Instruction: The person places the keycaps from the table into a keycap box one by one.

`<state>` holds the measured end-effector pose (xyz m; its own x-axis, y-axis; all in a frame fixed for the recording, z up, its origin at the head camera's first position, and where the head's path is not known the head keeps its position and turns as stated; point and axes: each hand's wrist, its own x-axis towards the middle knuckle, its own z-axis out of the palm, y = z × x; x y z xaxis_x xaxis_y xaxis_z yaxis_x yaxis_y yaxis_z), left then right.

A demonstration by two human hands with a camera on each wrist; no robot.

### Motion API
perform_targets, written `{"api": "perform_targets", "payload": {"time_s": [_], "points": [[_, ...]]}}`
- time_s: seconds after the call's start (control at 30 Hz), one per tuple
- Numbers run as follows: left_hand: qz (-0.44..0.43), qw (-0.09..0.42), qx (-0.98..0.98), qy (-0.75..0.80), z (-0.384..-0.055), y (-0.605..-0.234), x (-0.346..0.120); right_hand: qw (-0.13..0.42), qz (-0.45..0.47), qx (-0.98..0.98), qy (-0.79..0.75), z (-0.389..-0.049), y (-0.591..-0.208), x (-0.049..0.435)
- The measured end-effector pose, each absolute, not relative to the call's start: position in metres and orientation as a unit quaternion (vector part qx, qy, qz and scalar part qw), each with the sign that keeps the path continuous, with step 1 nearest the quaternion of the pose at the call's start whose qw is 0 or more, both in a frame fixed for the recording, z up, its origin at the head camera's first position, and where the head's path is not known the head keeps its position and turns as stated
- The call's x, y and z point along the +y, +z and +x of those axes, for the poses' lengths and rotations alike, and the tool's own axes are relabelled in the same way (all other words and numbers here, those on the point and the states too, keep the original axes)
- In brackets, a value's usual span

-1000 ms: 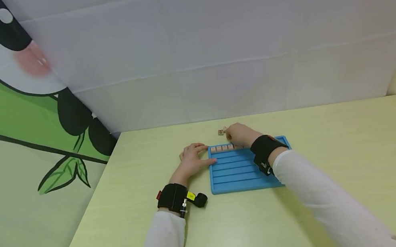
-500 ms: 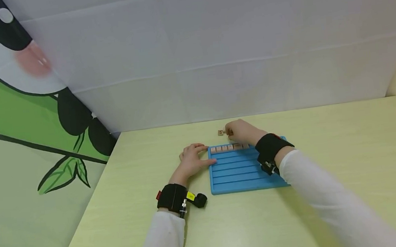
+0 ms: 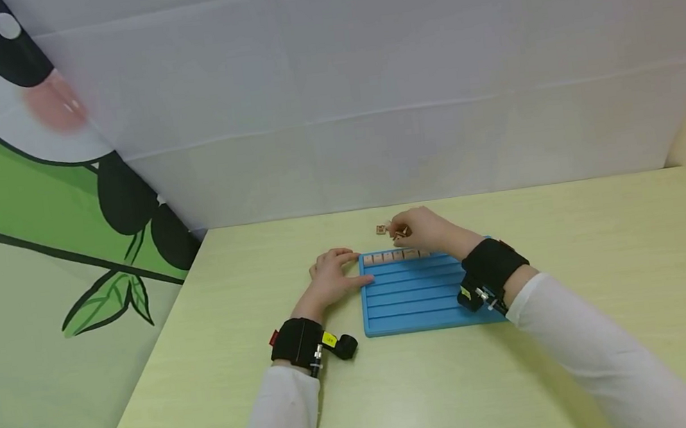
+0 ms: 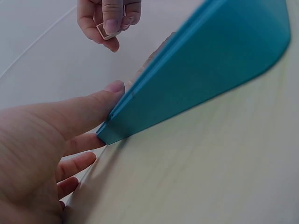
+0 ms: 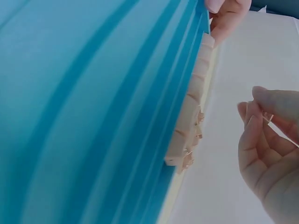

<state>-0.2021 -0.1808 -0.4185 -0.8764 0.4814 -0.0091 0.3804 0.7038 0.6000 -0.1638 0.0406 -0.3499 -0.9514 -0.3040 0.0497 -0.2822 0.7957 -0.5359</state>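
Left hand (image 3: 331, 279): fingers spread, holding nothing between them; thumb laid on the left rim of a blue rectangular tray (image 3: 411, 296) with parallel channels, index finger touching its far left corner. The remaining fingers extend past the edge, as the left wrist view shows.

Right hand (image 3: 428, 231): thumb and fingers pinching a small, square, pale wooden block (image 4: 105, 34), its hollow side partly visible. The block is held above the counter, just beyond the far edge of the tray and apart from it. It lies to the right of the left hand and further from the person. Markings on it cannot be read.

Far channel of the tray: a row of small pale wooden tiles (image 3: 388, 257), set side by side from the left end. In the right wrist view the row stops partway along the channel. The left hand is near the left end of this row.

Beyond the tray: a loose brown wooden piece (image 3: 381, 229) rests on the pale yellow wood-grain counter (image 3: 598, 250), just left of the right hand's fingertips.

Wrists: each carries a black strap (image 3: 297, 343) with a camera, below which white sleeves (image 3: 281, 419) begin.

Background: a white cloth (image 3: 393, 97) with a green and black cartoon print at left.
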Motion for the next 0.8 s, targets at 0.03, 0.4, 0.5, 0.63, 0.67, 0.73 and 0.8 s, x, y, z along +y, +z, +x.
{"api": "perform_targets", "payload": {"time_s": [0.03,0.4,0.5,0.63,0.67,0.73,0.8], "points": [[0.234,0.082,0.919,0.306,-0.202,-0.418,-0.181,0.018,-0.156,0.947,-0.28,-0.163,-0.351,0.041],[0.232,0.082,0.922,0.298,-0.202,-0.419,-0.182,0.036,-0.198,0.933,-0.297,-0.147,-0.358,0.051],[0.23,0.083,0.923,0.298,-0.202,-0.419,-0.182,0.042,-0.194,0.931,-0.306,-0.142,-0.357,0.053],[0.229,0.085,0.923,0.297,-0.202,-0.42,-0.181,0.05,-0.18,0.926,-0.329,-0.134,-0.356,0.056],[0.229,0.085,0.923,0.297,-0.202,-0.42,-0.181,0.051,-0.175,0.925,-0.334,-0.133,-0.356,0.057],[0.23,0.084,0.922,0.299,-0.202,-0.42,-0.18,0.052,-0.17,0.923,-0.341,-0.13,-0.356,0.059],[0.231,0.084,0.922,0.3,-0.202,-0.42,-0.18,0.05,-0.166,0.923,-0.342,-0.128,-0.356,0.06]]}}
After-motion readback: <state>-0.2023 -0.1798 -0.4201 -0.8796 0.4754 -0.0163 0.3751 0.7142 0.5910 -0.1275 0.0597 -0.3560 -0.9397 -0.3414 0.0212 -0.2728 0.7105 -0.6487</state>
